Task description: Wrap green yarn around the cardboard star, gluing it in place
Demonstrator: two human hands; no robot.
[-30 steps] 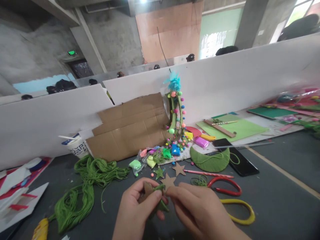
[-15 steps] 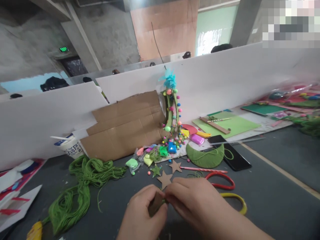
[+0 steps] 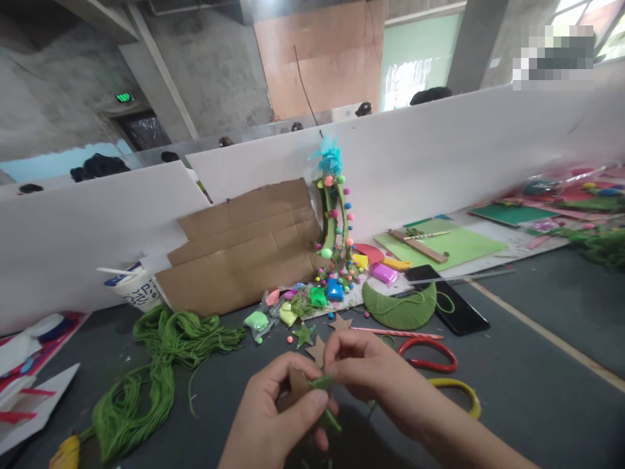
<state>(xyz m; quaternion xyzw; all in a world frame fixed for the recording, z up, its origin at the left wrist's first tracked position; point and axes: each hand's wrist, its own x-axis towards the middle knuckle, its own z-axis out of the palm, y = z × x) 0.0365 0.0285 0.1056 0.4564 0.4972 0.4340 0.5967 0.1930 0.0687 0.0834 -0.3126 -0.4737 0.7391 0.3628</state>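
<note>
My left hand (image 3: 280,404) is closed around a cardboard star (image 3: 298,383) partly wrapped in green yarn (image 3: 321,382); much of it is hidden by my fingers. Fingertips of my right hand (image 3: 364,358) are pinched together at the wrapped point, apparently on the yarn, though the strand itself is hard to make out. Just beyond my hands lie a bare cardboard star (image 3: 317,352), partly covered, another cardboard star (image 3: 340,321) and a small green-wrapped star (image 3: 304,335). Red-and-yellow-handled scissors (image 3: 454,365) rest beside my right wrist, blades hidden.
Green yarn skeins (image 3: 161,365) spread across the left of the table. A green crescent (image 3: 398,306), a black phone (image 3: 456,303) and a pink striped pencil (image 3: 395,333) lie at right. Behind are clay packets (image 3: 334,289), a hanging pom-pom decoration (image 3: 332,221), cardboard (image 3: 244,260) and a paper cup (image 3: 139,290).
My right hand has lifted slightly up and away from my left, its fingers bunched higher. The star in my left hand has turned, so more of its green wrapping shows.
</note>
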